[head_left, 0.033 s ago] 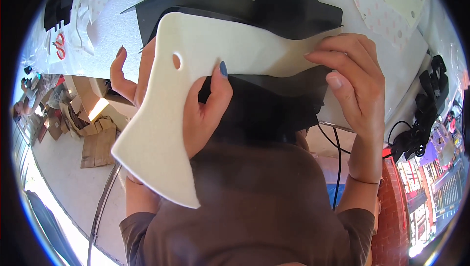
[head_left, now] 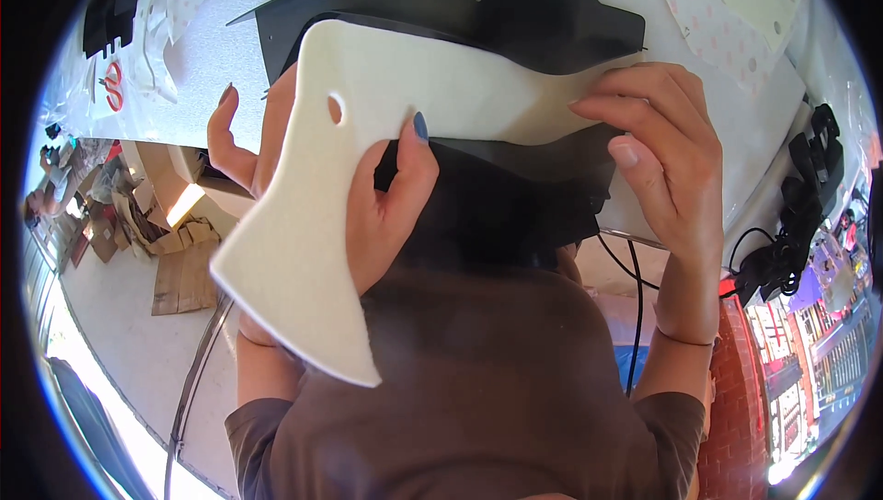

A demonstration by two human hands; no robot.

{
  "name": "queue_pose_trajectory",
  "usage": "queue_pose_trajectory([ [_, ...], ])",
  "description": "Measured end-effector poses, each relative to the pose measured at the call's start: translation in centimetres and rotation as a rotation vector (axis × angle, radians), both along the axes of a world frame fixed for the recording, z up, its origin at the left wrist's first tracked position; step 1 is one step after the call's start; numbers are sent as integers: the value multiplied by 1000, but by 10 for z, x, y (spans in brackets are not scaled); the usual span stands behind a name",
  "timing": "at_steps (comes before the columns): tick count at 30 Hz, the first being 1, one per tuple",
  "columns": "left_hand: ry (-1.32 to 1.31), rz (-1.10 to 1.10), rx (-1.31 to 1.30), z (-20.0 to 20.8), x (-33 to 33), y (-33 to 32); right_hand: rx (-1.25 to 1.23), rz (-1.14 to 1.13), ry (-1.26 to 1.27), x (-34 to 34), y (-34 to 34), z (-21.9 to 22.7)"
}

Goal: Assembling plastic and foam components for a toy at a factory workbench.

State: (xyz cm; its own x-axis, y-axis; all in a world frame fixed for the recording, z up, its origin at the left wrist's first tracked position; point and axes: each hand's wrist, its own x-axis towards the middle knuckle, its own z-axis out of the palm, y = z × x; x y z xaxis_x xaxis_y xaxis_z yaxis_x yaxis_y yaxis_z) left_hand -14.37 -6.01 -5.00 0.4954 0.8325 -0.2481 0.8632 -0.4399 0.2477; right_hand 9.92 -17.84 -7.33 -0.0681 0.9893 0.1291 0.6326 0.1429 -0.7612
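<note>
White piece (head_left: pixel 294 224) slightly higher at bottom, left hand (head_left: pixel 384 219) gripping it, right hand (head_left: pixel 679 150) half spread at its narrow end

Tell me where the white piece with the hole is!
In the head view, the white piece is mostly left of centre, held in the left hand, before black sheets.

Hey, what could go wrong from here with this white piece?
The white piece's wide end hangs below the left hand, so it might sag or bend. The right hand's thumb stands clear of the narrow end, so that end could slip.
</note>
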Motion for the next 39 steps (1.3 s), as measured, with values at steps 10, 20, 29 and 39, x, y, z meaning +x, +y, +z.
queue_pose_trajectory([
  [10,135,-223,155,13,27,-25,-184,127,-89,-6,13,15],
  [20,253,-171,225,36,2,-24,-317,114,-284,-24,10,34],
  [29,-576,350,-22,32,-43,-24,-241,168,28,-71,51,50],
  [39,-500,241,69,3,-68,4,-347,168,-19,-101,79,37],
])
